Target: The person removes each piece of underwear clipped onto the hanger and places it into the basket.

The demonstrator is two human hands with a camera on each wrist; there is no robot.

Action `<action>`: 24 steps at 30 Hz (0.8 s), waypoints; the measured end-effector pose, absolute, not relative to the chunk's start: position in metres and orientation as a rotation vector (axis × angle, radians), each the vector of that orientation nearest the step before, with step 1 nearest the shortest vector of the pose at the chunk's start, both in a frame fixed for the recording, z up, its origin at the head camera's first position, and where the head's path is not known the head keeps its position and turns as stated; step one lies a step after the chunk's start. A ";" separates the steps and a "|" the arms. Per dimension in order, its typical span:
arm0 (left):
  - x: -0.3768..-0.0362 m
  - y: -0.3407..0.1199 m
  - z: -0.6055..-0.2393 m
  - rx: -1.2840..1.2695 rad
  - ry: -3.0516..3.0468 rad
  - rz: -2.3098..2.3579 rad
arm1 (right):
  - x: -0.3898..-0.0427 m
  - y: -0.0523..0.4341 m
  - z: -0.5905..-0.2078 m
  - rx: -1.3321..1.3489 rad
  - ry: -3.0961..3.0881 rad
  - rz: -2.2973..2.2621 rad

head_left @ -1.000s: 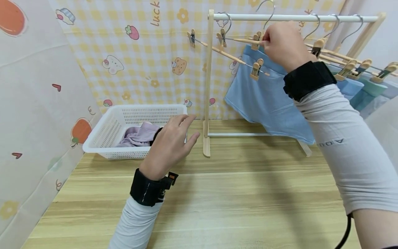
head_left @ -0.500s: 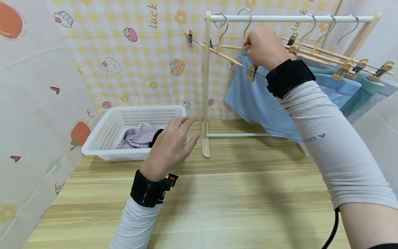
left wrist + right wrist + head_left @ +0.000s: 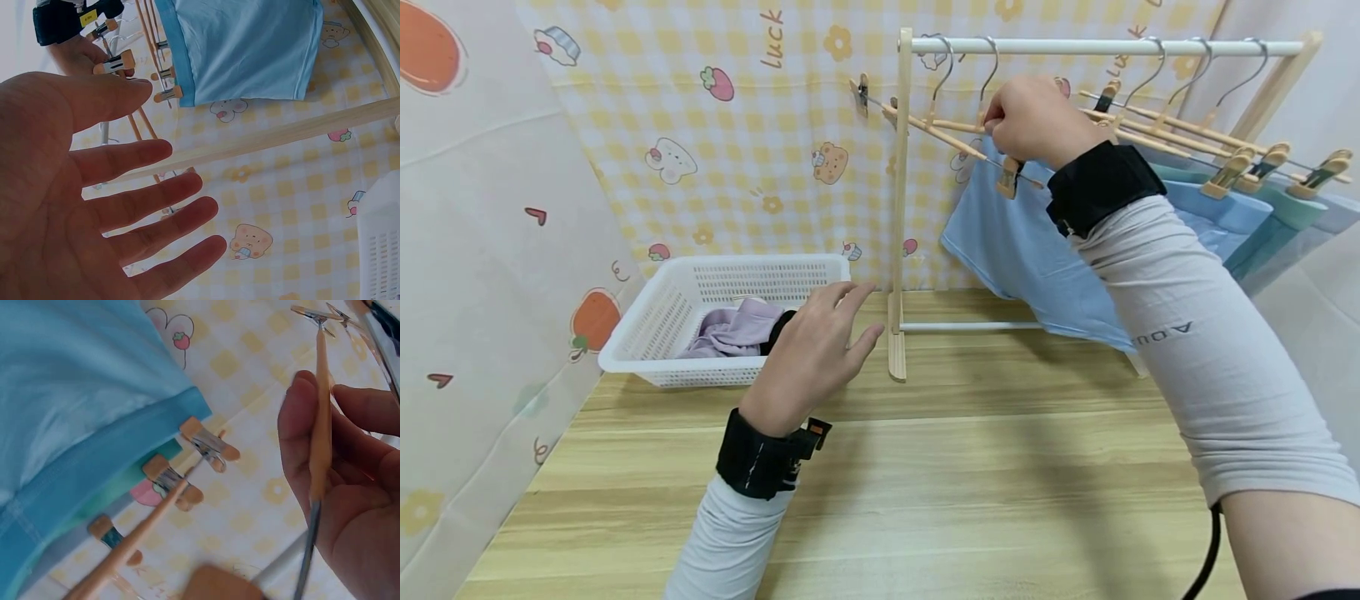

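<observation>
My right hand (image 3: 1033,121) is raised at the rack and grips a wooden clip hanger (image 3: 322,419) near its middle. That hanger's metal hook (image 3: 990,62) is over the white rail (image 3: 1060,47). Another clip hanger (image 3: 955,143) hangs close to its left, with no garment on it. Behind my right hand and forearm hang light blue shorts (image 3: 1015,242), partly hidden. My left hand (image 3: 805,350) hovers in front of the basket, fingers spread and holding nothing; its palm (image 3: 44,200) shows in the left wrist view.
A white plastic basket (image 3: 662,367) holds a crumpled lilac garment (image 3: 737,329) and something black. More hangers with clips (image 3: 1228,171) carry blue, green and grey garments at the right. The rack's wooden post (image 3: 898,208) stands on the wood-grain table (image 3: 910,500), before a checked curtain (image 3: 775,117).
The right hand has moved left and slightly down with its hanger; the hook, above the rail a second ago, is now over it. The left hand has stayed in place.
</observation>
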State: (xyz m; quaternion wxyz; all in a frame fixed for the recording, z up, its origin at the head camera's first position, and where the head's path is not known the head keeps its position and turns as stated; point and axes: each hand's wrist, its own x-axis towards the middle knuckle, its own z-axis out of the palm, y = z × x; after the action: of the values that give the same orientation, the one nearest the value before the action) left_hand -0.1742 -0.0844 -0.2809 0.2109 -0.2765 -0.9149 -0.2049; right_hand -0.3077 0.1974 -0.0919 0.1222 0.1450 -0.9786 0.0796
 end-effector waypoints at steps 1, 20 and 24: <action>-0.174 -0.084 -0.281 -0.768 -2.546 -0.568 | -0.306 0.197 -0.091 0.414 -2.860 0.229; -0.174 -0.085 -0.283 -0.782 -2.547 -0.549 | -0.280 0.241 -0.073 0.369 -2.732 0.096; -0.173 -0.085 -0.283 -0.780 -2.554 -0.550 | -0.278 0.261 -0.073 0.310 -2.752 0.110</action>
State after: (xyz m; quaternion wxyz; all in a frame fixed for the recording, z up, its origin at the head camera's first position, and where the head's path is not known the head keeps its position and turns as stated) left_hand -0.1732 -0.0850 -0.2826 0.2059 -0.2799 -0.9167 -0.1975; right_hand -0.2780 0.2606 -0.0733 0.1841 0.1101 -0.9759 0.0391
